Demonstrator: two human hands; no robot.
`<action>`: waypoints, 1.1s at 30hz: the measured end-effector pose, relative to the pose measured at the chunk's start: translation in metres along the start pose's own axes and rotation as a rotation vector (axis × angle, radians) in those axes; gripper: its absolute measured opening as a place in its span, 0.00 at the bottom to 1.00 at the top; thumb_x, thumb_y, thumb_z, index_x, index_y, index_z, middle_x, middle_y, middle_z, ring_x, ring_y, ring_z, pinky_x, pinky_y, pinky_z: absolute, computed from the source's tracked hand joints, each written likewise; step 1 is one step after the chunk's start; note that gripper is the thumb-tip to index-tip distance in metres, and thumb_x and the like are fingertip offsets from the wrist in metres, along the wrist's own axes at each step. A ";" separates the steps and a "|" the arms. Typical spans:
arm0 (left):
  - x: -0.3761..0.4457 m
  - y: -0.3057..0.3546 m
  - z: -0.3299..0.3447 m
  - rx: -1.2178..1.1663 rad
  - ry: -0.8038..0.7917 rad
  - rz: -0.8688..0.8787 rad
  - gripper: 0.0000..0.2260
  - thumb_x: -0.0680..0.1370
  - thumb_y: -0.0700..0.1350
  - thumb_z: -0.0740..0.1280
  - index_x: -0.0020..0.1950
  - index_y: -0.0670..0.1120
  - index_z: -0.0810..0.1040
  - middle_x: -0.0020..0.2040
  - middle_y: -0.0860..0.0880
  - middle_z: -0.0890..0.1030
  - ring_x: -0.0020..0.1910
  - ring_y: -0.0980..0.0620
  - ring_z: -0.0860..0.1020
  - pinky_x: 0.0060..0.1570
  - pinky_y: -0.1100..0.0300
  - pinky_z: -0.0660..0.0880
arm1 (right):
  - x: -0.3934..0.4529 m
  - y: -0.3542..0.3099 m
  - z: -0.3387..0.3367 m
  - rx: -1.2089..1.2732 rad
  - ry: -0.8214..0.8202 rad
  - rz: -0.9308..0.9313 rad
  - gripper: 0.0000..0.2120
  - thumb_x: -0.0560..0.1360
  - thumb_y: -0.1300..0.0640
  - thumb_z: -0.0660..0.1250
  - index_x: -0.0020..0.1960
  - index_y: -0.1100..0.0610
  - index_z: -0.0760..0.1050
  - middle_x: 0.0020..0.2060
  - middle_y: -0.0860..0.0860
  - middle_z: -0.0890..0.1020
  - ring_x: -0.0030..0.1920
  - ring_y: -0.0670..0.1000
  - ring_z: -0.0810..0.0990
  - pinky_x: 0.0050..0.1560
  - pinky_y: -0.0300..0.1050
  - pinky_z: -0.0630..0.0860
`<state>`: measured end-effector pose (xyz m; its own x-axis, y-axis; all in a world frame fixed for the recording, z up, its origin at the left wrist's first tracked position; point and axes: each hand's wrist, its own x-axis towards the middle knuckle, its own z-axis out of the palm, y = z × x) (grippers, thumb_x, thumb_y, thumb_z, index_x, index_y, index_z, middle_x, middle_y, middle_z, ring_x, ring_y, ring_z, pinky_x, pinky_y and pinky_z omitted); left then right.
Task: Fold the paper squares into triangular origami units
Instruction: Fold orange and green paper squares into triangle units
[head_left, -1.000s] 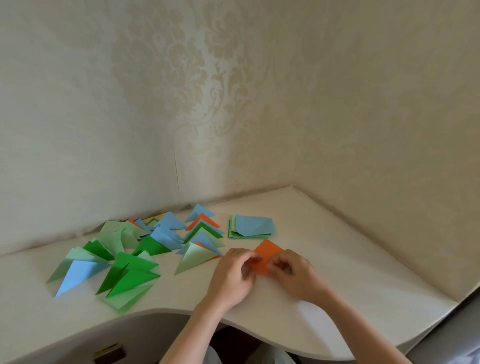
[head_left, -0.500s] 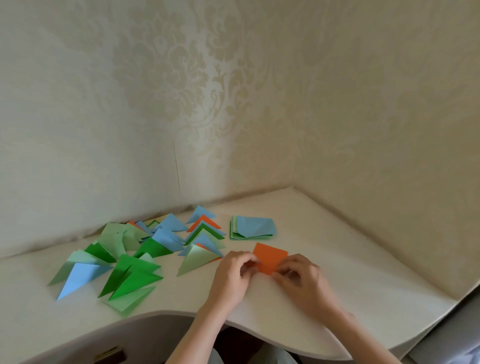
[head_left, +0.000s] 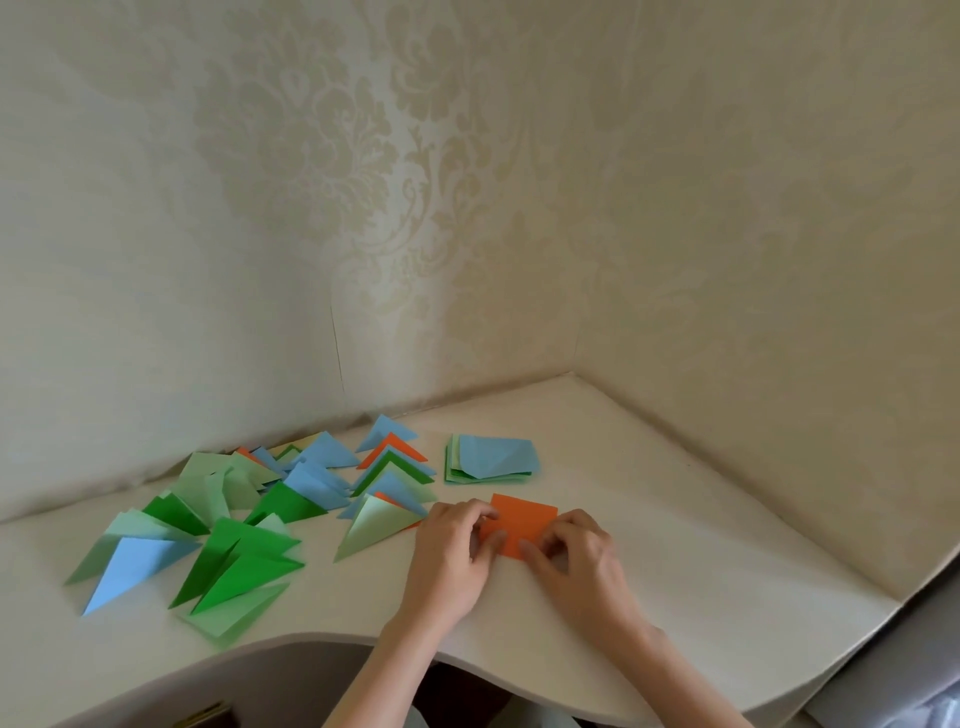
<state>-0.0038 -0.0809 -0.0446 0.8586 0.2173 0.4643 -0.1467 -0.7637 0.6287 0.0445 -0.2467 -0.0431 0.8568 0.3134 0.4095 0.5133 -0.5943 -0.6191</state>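
folded triangles (head_left: 244, 535) in green, blue and orange lie scattered on the left of the worktop (head_left: 675, 561). the left hand (head_left: 449, 558) and right hand (head_left: 576, 564) curl their fingers onto the near edge of the orange paper square (head_left: 522, 522), which lies flat near centre. a stack of unfolded squares (head_left: 491, 460) sits just beyond.

A paper square (head_left: 522, 522) lies flat on the counter (head_left: 701, 545) near its front edge, with the left hand (head_left: 449, 556) on its left side and the right hand (head_left: 571, 558) on its near right corner. Just behind it rests a stack of unfolded squares (head_left: 491, 460). Folded triangular units (head_left: 249, 519) spread over the counter to the left, reaching back to the wall (head_left: 208, 260).
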 end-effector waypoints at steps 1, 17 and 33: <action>0.000 -0.001 0.002 0.016 0.011 0.003 0.09 0.74 0.50 0.71 0.53 0.52 0.79 0.40 0.60 0.76 0.46 0.56 0.74 0.48 0.57 0.73 | 0.000 0.000 0.001 0.001 0.000 0.005 0.14 0.69 0.53 0.74 0.32 0.59 0.74 0.36 0.48 0.74 0.32 0.47 0.72 0.34 0.32 0.67; 0.003 -0.001 0.005 0.022 0.006 -0.015 0.12 0.72 0.45 0.72 0.54 0.54 0.77 0.41 0.59 0.75 0.44 0.57 0.71 0.44 0.64 0.67 | 0.017 -0.008 -0.003 0.013 -0.151 0.186 0.16 0.65 0.53 0.77 0.42 0.53 0.71 0.38 0.48 0.73 0.34 0.41 0.69 0.36 0.28 0.66; -0.001 0.015 -0.002 0.021 0.040 -0.037 0.12 0.73 0.35 0.68 0.51 0.50 0.79 0.47 0.56 0.77 0.49 0.57 0.73 0.50 0.72 0.67 | 0.017 -0.003 -0.009 0.099 -0.194 0.219 0.12 0.65 0.60 0.75 0.40 0.52 0.72 0.36 0.49 0.75 0.34 0.45 0.72 0.36 0.27 0.68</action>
<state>-0.0078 -0.0909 -0.0345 0.8426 0.2693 0.4664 -0.1050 -0.7672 0.6328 0.0570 -0.2468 -0.0285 0.9362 0.3270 0.1289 0.3091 -0.5913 -0.7449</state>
